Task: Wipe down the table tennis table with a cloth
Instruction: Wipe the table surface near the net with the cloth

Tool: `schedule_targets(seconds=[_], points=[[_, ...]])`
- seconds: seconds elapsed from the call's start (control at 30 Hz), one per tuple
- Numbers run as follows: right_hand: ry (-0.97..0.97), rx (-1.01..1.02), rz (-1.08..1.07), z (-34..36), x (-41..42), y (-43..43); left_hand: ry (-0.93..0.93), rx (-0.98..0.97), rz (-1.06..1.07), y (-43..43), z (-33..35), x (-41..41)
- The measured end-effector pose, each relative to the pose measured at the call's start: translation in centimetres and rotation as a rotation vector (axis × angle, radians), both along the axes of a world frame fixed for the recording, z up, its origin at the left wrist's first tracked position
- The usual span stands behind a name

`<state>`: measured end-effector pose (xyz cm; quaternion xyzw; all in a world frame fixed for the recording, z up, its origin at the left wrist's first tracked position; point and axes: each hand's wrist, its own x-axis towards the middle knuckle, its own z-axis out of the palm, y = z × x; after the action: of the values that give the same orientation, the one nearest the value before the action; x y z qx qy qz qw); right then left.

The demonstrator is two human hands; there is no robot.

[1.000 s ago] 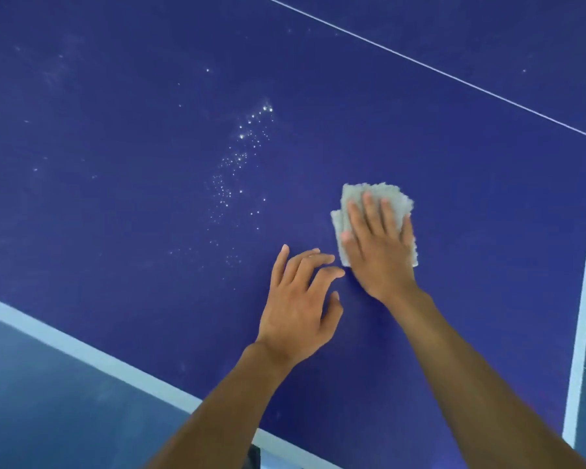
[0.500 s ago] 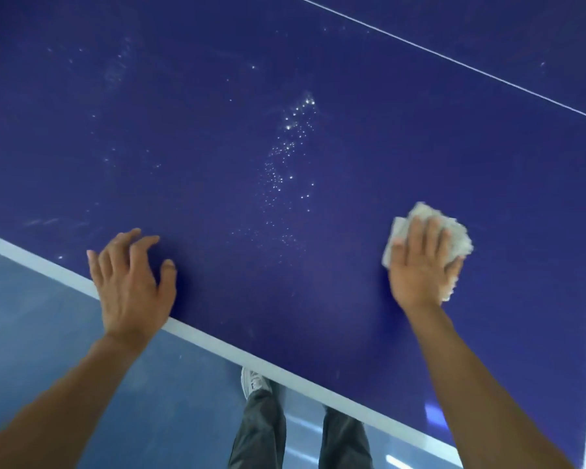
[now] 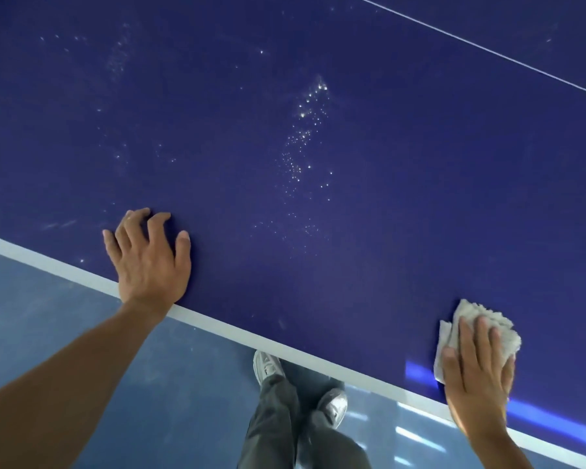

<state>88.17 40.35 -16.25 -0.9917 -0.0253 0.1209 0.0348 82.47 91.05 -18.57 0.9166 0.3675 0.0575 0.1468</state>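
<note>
— How are the fingers laid?
— On the right hand point(image 3: 477, 377), straight fingers point(image 3: 467, 336) are pressed flat on the crumpled white cloth point(image 3: 445, 343). On the left hand point(image 3: 153, 262), they are spread wide on the surface, and nothing is held.
— Where is the cloth found?
— On the blue table point(image 3: 403, 214), near its right corner, just inside the white edge band point(image 3: 234, 328). Bright droplets point(image 3: 305, 137) are scattered mid-table, well apart from it.

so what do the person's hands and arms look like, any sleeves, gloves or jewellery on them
The left hand and right hand are bare: no gloves, rings, watch or bands show. The left forearm and right forearm are bare too, with no sleeve in view up to the picture's edge. Lower down, the person wears dark grey trousers and pale grey trainers.
</note>
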Motion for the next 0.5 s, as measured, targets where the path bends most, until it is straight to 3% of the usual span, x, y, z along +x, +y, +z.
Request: schedule_targets(seconds=[0.1,0.33,0.43,0.5], points=[[-0.047,0.017,0.011,-0.6,-2.1,4.8,0.006,0.004,0.000,-0.1,0.1,0.1],[-0.080,0.175,0.532,-2.4,-7.0,23.4,-0.003,0.027,0.010,-0.2,0.2,0.1],[-0.090,0.195,0.631,-2.9,-7.2,24.0,-0.003,0.036,0.003,-0.1,0.1,0.1],[-0.105,0.183,0.576,-3.0,-6.3,20.8,-0.001,0.039,-0.009,0.0,-0.2,0.0]])
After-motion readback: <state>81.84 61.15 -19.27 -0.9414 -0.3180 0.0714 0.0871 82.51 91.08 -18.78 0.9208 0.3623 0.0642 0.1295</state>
